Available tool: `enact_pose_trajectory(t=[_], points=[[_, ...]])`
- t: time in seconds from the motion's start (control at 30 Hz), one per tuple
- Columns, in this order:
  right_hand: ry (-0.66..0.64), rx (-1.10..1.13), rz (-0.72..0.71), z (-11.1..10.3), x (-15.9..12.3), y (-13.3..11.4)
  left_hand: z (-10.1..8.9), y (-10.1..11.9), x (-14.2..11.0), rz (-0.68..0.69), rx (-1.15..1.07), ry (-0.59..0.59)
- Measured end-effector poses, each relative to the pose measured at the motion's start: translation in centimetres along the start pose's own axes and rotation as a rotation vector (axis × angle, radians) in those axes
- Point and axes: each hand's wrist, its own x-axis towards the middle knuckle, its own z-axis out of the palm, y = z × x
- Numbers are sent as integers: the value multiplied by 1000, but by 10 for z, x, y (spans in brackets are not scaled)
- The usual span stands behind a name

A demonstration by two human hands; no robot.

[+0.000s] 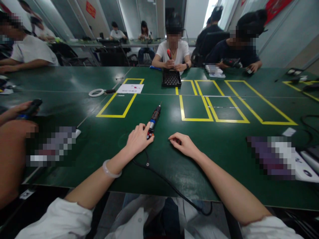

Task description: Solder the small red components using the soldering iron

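Observation:
On the green table point(159, 159), my left hand point(138, 141) is closed over the rear end of an electric screwdriver point(155, 116). Its slim metal tip points away from me, and a blue ring circles its dark body. A black cord point(171, 186) runs from beneath my left hand toward the table's front edge. My right hand point(183, 142) rests on the table to the right of the screwdriver, fingers loosely curled with a gap at the thumb. It appears to hold nothing and does not touch the tool.
Yellow tape outlines point(198, 119) mark the table. A white sheet point(131, 88) lies beside a white ring point(96, 93). Across from me, a person works over a black tray point(171, 79). Another person's hand point(21, 109) is at left; blurred items point(274, 156) lie at right.

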Motion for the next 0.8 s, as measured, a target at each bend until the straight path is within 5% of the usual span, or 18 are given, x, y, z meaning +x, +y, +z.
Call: enact_pose_trajectory(t=[0.53, 0.67, 0.8], points=[[-58, -40, 9, 0, 1, -3, 24, -189, 30, -332, 1, -74], [-66, -52, 8, -1, 1, -3, 21, -214, 34, -369, 8, -113], [-67, -47, 16, -1, 0, -3, 16, -214, 29, -329, 107, -60]])
